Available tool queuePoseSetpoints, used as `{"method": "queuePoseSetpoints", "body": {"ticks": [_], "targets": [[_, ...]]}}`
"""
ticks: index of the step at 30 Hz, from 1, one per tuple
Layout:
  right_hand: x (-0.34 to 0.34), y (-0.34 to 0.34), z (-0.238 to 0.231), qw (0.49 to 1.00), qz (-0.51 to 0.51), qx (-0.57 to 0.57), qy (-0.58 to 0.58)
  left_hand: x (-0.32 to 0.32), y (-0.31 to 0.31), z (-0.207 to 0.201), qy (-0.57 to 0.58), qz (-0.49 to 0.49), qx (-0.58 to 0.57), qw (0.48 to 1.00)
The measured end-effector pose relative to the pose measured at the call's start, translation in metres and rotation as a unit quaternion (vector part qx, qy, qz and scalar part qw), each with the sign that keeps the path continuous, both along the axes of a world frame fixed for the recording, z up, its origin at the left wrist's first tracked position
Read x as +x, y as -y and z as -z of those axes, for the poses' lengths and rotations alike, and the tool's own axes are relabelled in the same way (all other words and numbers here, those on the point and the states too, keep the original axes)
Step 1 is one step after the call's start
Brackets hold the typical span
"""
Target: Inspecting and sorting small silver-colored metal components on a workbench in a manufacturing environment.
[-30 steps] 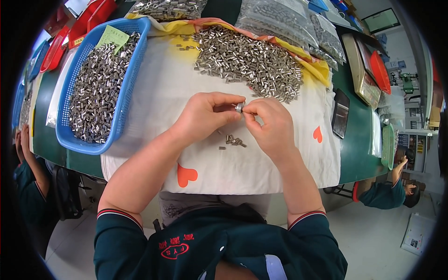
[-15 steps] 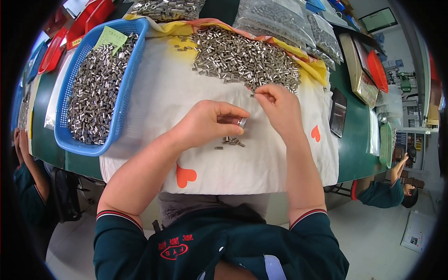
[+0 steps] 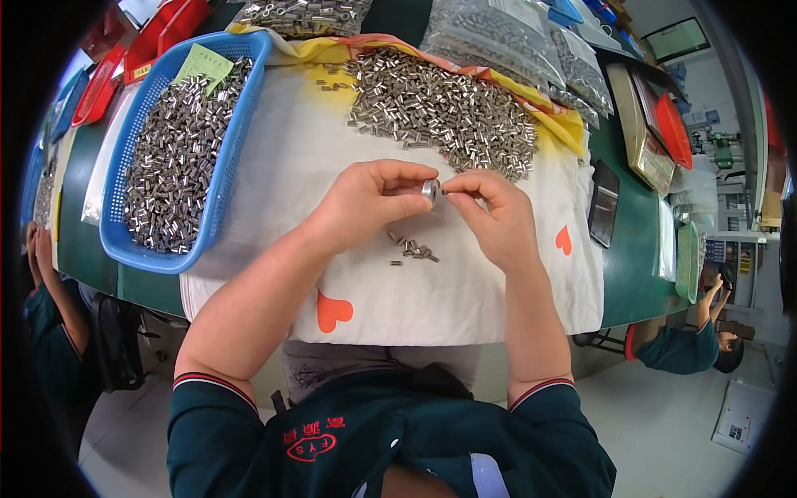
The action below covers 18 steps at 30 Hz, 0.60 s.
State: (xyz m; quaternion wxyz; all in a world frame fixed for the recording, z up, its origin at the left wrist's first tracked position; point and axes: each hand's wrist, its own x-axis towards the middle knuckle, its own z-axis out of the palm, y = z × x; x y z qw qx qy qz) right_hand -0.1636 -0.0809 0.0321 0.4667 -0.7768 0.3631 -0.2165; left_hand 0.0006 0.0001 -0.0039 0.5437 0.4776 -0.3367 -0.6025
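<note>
- Since half a second ago, my right hand point(image 3: 502, 220) has come back from the near edge of the pile of metal cylinders point(image 3: 440, 108) to just beside my left hand point(image 3: 353, 203), which has shifted slightly farther from my body.
- Under everything is the green desk point(image 3: 639, 278), largely covered before me by a white cloth point(image 3: 274, 183) with red hearts.
- To my left, the blue basket point(image 3: 158, 261) stands full of similar cylinders, a pale green slip of paper point(image 3: 203, 66) lying on them.
- Beyond the pile, past the cloth's yellow border, sit clear bags point(image 3: 490, 37) of metal parts.
- Over the cloth, my left fingers grip a silver round piece point(image 3: 430, 191) between thumb and forefinger, one face turned toward my right hand.
- Nearer me, below both hands, a few loose cylinders point(image 3: 415, 249) lie scattered on the cloth.
- Smallest is a metal bit point(image 3: 445, 192) pinched in my right fingertips, right by the round piece; I cannot tell whether they touch.
</note>
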Motion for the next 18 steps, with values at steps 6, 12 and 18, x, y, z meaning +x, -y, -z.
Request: {"method": "queuePoseSetpoints", "body": {"ticks": [6,12,18], "targets": [[0.001,-0.005,0.0,0.998,-0.031,-0.054,0.022,-0.001,0.001,0.001,0.027,0.015,0.0,1.0],[0.001,-0.005,0.002,0.978,-0.048,-0.2,-0.022,-0.002,0.0,-0.005,0.092,0.02,0.008,0.996],[-0.003,-0.001,0.008,0.985,-0.071,-0.137,0.071,-0.001,0.0,-0.005,-0.011,0.014,0.011,1.0]]}}
